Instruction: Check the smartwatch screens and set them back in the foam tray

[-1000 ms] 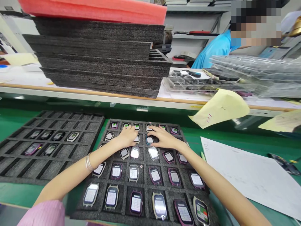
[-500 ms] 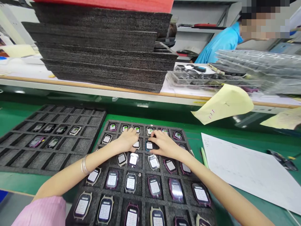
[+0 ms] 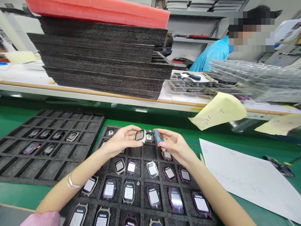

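Observation:
My left hand (image 3: pixel 122 140) is closed on a pale-rimmed watch body (image 3: pixel 140 135), lifted above the black foam tray (image 3: pixel 141 175). My right hand (image 3: pixel 175 145) pinches a blue-rimmed watch body (image 3: pixel 159 136), also raised over the tray. Both hands hover over the tray's far rows. Several watch bodies with lit screens lie in the tray's pockets below, purple-rimmed and pale-rimmed ones mixed. Two pockets beneath my hands are bare.
A second foam tray (image 3: pixel 77 131) at the left holds several watch bodies. A tall stack of foam trays (image 3: pixel 101 59) under pink foam (image 3: pixel 98 11) stands on the shelf behind. White paper (image 3: pixel 249 175) lies at the right, yellow sheets (image 3: pixel 218 110) hang above it. A person in blue (image 3: pixel 211 53) works beyond.
Both hands were resting flat on the tray's far rows. Each has since picked up a watch body and lifted it off the tray.

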`<act>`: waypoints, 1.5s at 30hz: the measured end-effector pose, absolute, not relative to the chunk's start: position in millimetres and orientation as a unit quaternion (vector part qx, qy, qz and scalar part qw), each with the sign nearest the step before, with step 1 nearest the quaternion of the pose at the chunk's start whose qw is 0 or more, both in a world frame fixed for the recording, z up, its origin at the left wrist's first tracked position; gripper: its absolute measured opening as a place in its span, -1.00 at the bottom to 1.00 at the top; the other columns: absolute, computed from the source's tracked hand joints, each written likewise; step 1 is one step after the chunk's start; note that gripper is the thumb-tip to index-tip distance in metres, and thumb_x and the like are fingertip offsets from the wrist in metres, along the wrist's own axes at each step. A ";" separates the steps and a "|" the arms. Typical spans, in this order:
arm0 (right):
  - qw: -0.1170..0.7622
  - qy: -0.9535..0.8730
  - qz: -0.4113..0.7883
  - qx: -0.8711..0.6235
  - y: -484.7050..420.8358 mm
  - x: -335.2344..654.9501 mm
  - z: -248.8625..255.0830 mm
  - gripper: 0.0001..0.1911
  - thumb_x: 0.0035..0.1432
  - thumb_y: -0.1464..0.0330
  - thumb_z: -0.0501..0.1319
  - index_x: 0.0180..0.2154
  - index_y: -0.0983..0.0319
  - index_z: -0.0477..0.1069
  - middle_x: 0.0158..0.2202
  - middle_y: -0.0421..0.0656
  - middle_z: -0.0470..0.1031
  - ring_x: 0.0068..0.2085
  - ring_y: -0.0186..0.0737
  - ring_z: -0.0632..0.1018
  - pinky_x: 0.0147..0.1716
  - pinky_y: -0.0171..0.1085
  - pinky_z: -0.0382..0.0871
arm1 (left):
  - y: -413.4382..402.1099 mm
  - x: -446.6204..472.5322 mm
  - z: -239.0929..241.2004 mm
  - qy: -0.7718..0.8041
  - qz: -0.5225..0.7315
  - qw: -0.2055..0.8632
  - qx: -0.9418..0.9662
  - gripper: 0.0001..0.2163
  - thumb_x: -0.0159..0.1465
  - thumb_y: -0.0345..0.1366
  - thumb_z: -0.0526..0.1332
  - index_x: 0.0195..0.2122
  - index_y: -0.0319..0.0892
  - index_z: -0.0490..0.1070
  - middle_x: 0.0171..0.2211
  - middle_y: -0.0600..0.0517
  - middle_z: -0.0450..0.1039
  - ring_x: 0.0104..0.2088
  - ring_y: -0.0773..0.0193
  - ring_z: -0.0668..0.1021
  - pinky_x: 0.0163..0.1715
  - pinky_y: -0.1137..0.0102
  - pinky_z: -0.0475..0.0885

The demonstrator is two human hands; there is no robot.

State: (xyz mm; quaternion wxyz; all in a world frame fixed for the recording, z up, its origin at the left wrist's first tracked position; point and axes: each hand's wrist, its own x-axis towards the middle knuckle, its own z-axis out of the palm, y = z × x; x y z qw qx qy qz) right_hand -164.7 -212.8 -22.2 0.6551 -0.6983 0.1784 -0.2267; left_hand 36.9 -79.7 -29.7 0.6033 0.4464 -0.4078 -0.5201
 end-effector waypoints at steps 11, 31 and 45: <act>0.729 0.172 -0.259 -0.610 -178.0 -164.0 -20.3 -0.49 0.08 0.46 0.35 0.08 0.22 0.33 -0.22 -0.10 0.55 -0.48 -0.31 0.54 -0.66 -0.44 0.39 | -65.3 16.9 -26.6 -0.192 -0.657 0.633 0.362 -0.48 -0.17 -0.61 0.19 -0.12 -0.27 0.49 -0.29 -0.09 0.55 -0.35 0.32 0.47 -0.46 0.52 0.29; 0.642 0.195 -0.323 -0.668 -162.2 -180.6 -12.0 -0.75 0.31 0.23 0.23 -0.01 0.15 0.46 -0.28 -0.08 0.59 -0.58 -0.24 0.54 -0.68 -0.35 0.33 | -51.1 -1.1 -16.1 -0.381 -0.547 0.628 0.401 -0.69 0.35 -0.23 0.20 0.08 -0.19 0.29 -0.33 -0.05 0.47 -0.36 0.20 0.59 -0.47 0.40 0.53; 0.648 0.208 -0.314 -0.662 -144.1 -186.1 4.2 -0.71 0.23 0.26 0.33 -0.02 0.13 0.46 -0.35 -0.12 0.58 -0.59 -0.24 0.53 -0.68 -0.33 0.34 | -39.0 -3.1 -9.3 -0.338 -0.561 0.662 0.363 -0.54 0.19 -0.45 0.19 0.14 -0.14 0.27 -0.20 -0.07 0.48 -0.20 0.11 0.57 -0.28 0.27 0.54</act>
